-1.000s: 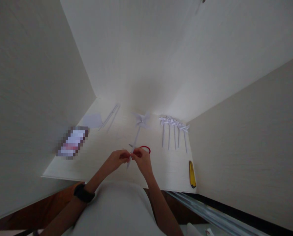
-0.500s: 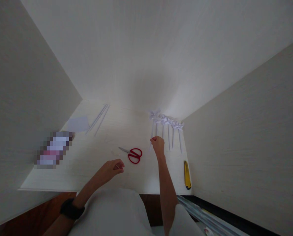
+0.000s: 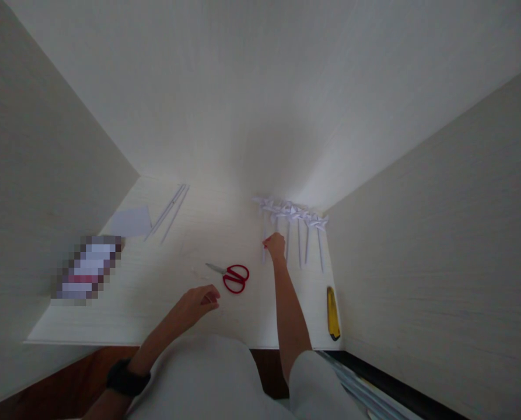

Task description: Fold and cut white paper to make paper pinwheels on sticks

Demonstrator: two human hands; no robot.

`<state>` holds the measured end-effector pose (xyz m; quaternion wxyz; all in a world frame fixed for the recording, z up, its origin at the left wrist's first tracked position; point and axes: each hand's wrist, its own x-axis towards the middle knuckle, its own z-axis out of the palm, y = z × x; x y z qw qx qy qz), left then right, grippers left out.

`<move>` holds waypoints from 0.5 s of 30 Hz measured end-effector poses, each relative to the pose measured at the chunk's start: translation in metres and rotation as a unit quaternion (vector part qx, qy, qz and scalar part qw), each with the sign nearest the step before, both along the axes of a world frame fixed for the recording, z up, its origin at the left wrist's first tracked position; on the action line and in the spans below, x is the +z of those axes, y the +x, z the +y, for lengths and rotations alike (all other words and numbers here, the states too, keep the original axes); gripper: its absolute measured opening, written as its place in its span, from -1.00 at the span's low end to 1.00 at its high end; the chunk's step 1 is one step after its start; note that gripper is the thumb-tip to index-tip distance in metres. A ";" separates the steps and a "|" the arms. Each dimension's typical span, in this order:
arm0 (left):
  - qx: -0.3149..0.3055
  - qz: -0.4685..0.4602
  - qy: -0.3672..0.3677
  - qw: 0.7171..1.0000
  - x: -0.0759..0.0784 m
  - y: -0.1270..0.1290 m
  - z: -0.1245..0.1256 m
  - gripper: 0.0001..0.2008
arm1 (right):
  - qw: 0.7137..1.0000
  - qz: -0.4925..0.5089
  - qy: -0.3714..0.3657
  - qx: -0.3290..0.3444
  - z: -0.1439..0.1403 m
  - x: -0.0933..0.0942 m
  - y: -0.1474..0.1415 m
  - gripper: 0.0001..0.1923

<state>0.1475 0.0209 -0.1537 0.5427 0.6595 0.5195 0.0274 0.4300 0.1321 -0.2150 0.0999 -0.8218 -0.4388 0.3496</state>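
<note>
We look down from head height onto a pale desk [image 3: 164,303] boxed in by pale walls on the left, back and right. Our right hand [image 3: 275,245] reaches forward toward the far right corner of the desk, where a row of white paper pinwheels [image 3: 292,211] lies side by side, heads toward the back edge and sticks pointing at us. The fingers are curled together around the stick of the leftmost pinwheel [image 3: 261,203]; the view is small and dim here, so the grip looks like a pinch, but we cannot be sure how tight it is. That pinwheel rests on the desk at the left end of the row, just beside its neighbours.

Our left hand [image 3: 199,301] hovers low near the front edge, a little left of centre. Its fingers are loosely curled inward with thumb and fingertips close together, and we cannot tell whether anything is between them. A dark wristband [image 3: 126,378] circles that wrist.

Red-handled scissors [image 3: 229,275] lie closed on the desk between the two hands, blades pointing left. A yellow utility knife [image 3: 332,312] lies along the right edge near the front corner. Toward the far left corner lie a few thin white sticks [image 3: 169,210] and a sheet of white paper [image 3: 129,221]. A blurred-out object [image 3: 87,268] sits at the left edge.
</note>
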 end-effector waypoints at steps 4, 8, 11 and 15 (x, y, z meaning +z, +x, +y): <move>-0.001 0.003 0.000 1.000 0.003 0.004 0.002 -0.88 | 1.000 -0.011 -0.005 -0.015 0.003 -0.005 0.001 -0.65; -0.005 0.003 -0.002 1.000 0.004 0.006 0.002 -0.87 | 0.999 -0.025 0.004 -0.027 0.002 -0.008 0.000 -0.65; -0.007 0.002 0.002 1.000 0.003 0.005 0.001 -0.85 | 0.999 -0.031 0.017 -0.031 0.001 -0.005 -0.001 -0.66; -0.011 -0.003 0.006 1.000 0.003 0.000 0.002 -0.84 | 0.997 -0.042 0.046 -0.042 -0.004 0.005 -0.003 -0.66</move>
